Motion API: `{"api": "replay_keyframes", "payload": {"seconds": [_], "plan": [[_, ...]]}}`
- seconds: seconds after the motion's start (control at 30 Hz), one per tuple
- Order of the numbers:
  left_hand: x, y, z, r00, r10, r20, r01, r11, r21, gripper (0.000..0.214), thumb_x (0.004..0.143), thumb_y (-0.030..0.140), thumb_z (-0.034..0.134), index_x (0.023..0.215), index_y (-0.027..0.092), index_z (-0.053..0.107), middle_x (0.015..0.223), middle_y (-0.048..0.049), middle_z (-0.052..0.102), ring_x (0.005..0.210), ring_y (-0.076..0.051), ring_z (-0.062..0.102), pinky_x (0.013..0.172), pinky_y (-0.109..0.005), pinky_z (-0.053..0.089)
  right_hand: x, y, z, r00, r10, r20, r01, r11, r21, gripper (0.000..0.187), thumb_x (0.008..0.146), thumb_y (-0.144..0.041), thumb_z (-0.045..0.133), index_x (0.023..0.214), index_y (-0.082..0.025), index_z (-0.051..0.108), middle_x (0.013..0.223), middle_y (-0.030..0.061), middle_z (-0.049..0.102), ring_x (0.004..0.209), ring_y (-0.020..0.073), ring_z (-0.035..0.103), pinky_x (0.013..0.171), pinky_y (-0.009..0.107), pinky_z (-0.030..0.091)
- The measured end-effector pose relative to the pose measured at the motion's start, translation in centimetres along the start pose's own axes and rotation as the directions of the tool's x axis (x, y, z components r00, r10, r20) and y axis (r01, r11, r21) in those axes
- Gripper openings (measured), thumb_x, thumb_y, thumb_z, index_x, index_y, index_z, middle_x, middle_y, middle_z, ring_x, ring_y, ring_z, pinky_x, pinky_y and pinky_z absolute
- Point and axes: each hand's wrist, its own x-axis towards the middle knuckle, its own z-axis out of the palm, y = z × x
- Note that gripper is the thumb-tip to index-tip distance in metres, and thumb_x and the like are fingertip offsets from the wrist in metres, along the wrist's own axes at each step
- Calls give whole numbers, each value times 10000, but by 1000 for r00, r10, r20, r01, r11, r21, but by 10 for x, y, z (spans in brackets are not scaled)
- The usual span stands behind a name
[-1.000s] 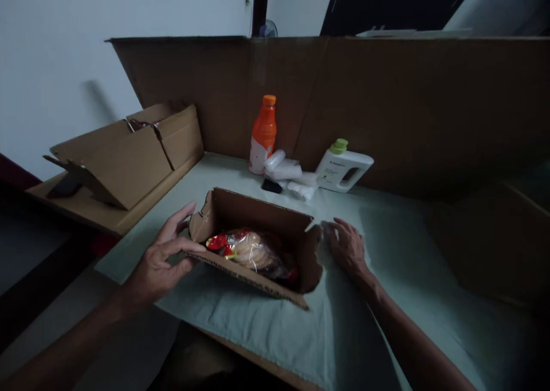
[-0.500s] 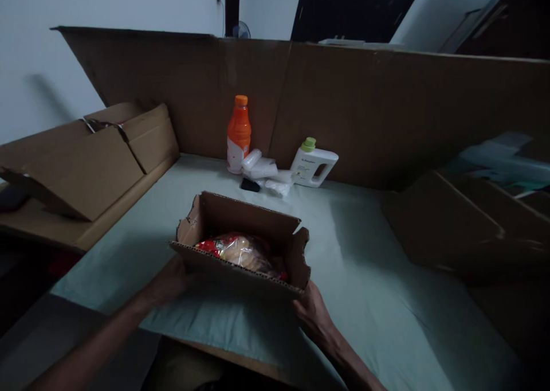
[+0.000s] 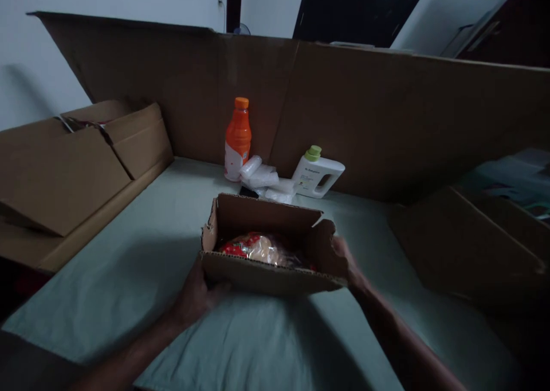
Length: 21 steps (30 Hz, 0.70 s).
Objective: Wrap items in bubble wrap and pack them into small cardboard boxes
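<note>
A small open cardboard box [image 3: 266, 275] with torn flap edges sits in the middle of the cloth-covered table [image 3: 129, 253]. Inside lies a clear packet of bread [image 3: 262, 249] with red print. My left hand [image 3: 195, 296] grips the box at its near left corner, fingers partly hidden under it. My right hand [image 3: 346, 259] holds the box's right end wall, thumb on the outside.
An orange bottle [image 3: 238, 140], some white plastic packets [image 3: 262, 176] and a white jug with a green cap [image 3: 318, 173] stand by the tall cardboard wall [image 3: 365, 116] at the back. A large open carton [image 3: 64, 167] lies at the left. Another carton [image 3: 468, 242] sits at the right.
Both hands went from resting beside the box to gripping its two ends. The box has shifted slightly rightward and turned squarer to me. The camera view has panned.
</note>
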Motion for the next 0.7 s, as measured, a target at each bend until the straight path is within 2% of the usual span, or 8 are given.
{"api": "replay_keyframes", "payload": {"seconds": [0.1,0.17,0.3,0.4,0.47,0.57,0.63,0.7], "plan": [[-6,-6,3,999,-40,0,40,999,15,522,690,409,761,1130,157,639,1156,-153,722,1125,-348,681,1015,-528,543,72,-12,-7,987,-160,-24,154,973,-170,353,847,-390,542,1012,-157,749,931,104,750,846,274,677,781,403,562],[-7,-3,1,999,-33,32,32,999,17,487,698,405,749,1118,171,673,1156,-146,735,1126,-353,689,1014,-524,552,125,-25,3,962,-271,-32,252,929,-270,323,862,-296,552,1082,-158,744,1084,122,738,972,278,657,928,441,514],[-6,1,-3,991,-37,131,30,998,54,398,757,460,710,1090,246,748,1051,-93,775,1026,-349,730,941,-500,608,213,-55,46,810,-569,143,539,627,-562,367,915,-140,519,1235,-179,695,1267,120,672,1115,278,576,985,452,458],[-7,-17,-1,992,-75,100,69,996,65,463,682,517,764,1099,315,770,969,-79,783,952,-380,741,834,-520,648,249,-67,79,746,-604,281,610,449,-653,430,917,-83,509,1303,-200,658,1362,126,609,1156,299,534,982,480,428],[-8,-33,4,992,-97,77,92,994,58,455,625,516,801,1061,389,778,916,-58,781,897,-400,742,729,-539,659,259,-70,94,729,-590,347,633,389,-669,386,932,-83,494,1255,-190,676,1379,136,593,1162,308,521,989,497,408],[-9,-46,11,991,-115,61,112,992,52,380,613,492,815,990,456,775,875,-37,774,869,-406,743,645,-540,648,256,-73,90,736,-616,282,615,435,-657,242,938,-121,527,1095,-176,702,1351,129,606,1184,304,511,1013,497,390],[-9,-45,12,992,-112,56,110,993,49,381,619,477,816,994,422,774,900,-45,778,919,-395,743,730,-533,655,241,-74,66,737,-671,80,573,558,-601,167,929,-178,578,1064,-175,677,1334,114,607,1216,298,508,1030,498,392],[-10,-39,10,994,-99,56,96,994,47,385,642,471,806,1006,351,770,949,-64,782,1003,-383,733,873,-533,635,214,-71,28,738,-649,-183,528,725,-441,193,936,-264,599,1103,-176,639,1280,103,623,1183,273,549,1009,483,429]]}}
